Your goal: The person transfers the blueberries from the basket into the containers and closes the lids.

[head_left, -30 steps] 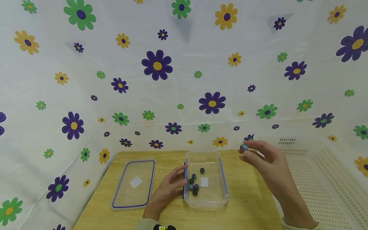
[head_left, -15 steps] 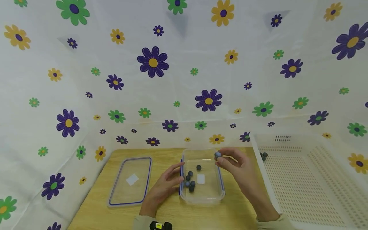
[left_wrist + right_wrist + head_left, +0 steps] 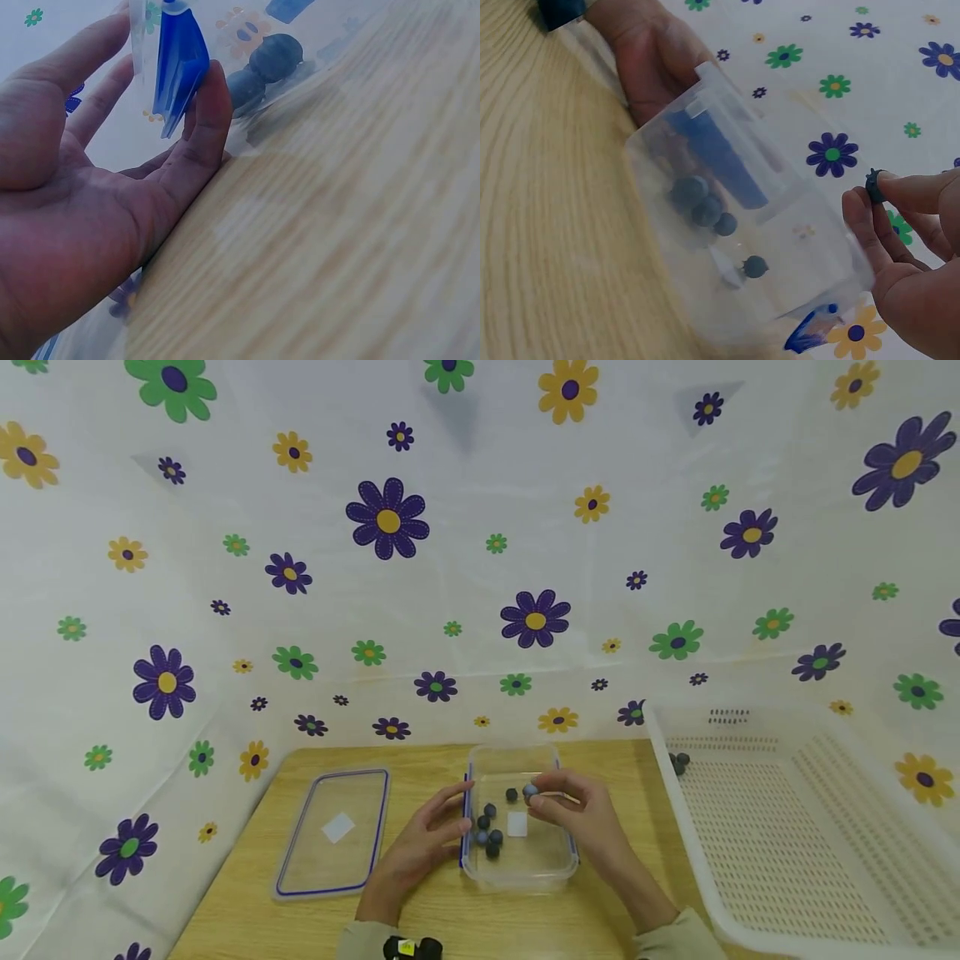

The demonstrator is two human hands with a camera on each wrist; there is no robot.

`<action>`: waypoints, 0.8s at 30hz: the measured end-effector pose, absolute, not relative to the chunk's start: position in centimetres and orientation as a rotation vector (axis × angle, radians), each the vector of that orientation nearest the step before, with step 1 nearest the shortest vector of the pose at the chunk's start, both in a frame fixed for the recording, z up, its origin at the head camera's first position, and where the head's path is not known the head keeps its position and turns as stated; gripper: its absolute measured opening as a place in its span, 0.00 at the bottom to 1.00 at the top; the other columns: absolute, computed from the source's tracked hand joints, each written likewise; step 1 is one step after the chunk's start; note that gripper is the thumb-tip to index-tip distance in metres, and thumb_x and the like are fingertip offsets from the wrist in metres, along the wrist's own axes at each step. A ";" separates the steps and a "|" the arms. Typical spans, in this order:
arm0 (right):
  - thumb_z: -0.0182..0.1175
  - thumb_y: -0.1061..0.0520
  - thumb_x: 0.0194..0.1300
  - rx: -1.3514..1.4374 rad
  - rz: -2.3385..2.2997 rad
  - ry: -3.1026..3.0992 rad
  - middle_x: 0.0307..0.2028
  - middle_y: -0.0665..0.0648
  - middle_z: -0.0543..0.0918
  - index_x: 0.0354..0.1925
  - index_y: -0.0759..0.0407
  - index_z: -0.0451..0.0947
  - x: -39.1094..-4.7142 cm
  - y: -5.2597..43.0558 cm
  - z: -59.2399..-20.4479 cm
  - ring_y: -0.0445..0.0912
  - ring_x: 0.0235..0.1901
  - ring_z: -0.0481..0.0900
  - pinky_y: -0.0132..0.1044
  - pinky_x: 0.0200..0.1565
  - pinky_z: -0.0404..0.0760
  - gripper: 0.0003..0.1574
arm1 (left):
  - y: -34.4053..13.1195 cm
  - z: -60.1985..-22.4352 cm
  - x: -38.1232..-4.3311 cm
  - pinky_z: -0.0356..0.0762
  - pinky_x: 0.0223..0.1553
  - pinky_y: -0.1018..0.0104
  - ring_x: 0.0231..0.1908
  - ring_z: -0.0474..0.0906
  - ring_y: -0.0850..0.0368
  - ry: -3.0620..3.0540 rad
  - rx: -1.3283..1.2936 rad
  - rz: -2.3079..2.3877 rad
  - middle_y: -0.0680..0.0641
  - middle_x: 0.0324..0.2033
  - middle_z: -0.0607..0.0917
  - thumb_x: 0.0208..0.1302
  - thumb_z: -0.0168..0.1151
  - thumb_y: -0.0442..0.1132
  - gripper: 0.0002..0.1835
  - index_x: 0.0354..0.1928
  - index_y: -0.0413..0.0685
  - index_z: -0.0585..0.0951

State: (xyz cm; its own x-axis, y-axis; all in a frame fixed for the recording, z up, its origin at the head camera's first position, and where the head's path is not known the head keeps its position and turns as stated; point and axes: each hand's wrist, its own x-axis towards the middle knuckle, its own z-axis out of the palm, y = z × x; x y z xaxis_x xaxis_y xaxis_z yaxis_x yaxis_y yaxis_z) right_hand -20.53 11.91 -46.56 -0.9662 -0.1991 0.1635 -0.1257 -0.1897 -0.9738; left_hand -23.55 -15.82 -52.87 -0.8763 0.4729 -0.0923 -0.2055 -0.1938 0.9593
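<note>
My right hand pinches a blueberry between thumb and fingertips, over the right part of a clear plastic container. A darker patch under that berry could be a second one; I cannot tell. In the right wrist view the pinched blueberry shows its crown. Several blueberries lie in the container, mostly along its left side, with one farther back. My left hand rests against the container's left wall, fingers spread, beside the hanging blue latch.
A clear lid with a blue seal lies flat on the wooden table at the left. On the right stands a big white perforated basket, with a few blueberries at its back left. A flowered cloth hangs behind.
My right hand has carried the pinched blueberry leftward from near the basket to over the container. My left hand stays at the container's left side. The head view has shifted slightly.
</note>
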 end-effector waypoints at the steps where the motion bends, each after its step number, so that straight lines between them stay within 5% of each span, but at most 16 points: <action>1: 0.63 0.69 0.69 -0.391 -2.347 1.971 0.50 0.72 0.80 0.55 0.80 0.74 -20.6 11.8 -46.7 0.53 0.46 0.87 0.45 0.51 0.85 0.20 | -15.8 -52.9 -23.5 0.76 0.59 0.44 0.66 0.69 0.40 1.644 0.309 2.113 0.35 0.77 0.57 0.74 0.60 0.33 0.34 0.79 0.51 0.62; 24: 0.69 0.64 0.67 -0.339 -2.173 2.307 0.48 0.65 0.84 0.52 0.63 0.84 -20.4 11.0 -47.3 0.53 0.45 0.86 0.35 0.48 0.84 0.15 | -16.0 -52.8 -23.6 0.78 0.58 0.45 0.65 0.70 0.42 1.634 0.297 2.108 0.36 0.76 0.58 0.75 0.60 0.33 0.34 0.79 0.54 0.62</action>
State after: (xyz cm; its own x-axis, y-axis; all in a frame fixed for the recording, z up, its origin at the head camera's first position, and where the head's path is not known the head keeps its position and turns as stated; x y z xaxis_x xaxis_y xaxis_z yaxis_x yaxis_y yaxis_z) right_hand -20.42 10.98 -47.33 -0.9763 -0.1225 0.1783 -0.1853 0.0484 -0.9815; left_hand -23.58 -16.03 -52.79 -0.8736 0.4753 -0.1045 -0.2198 -0.1937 0.9561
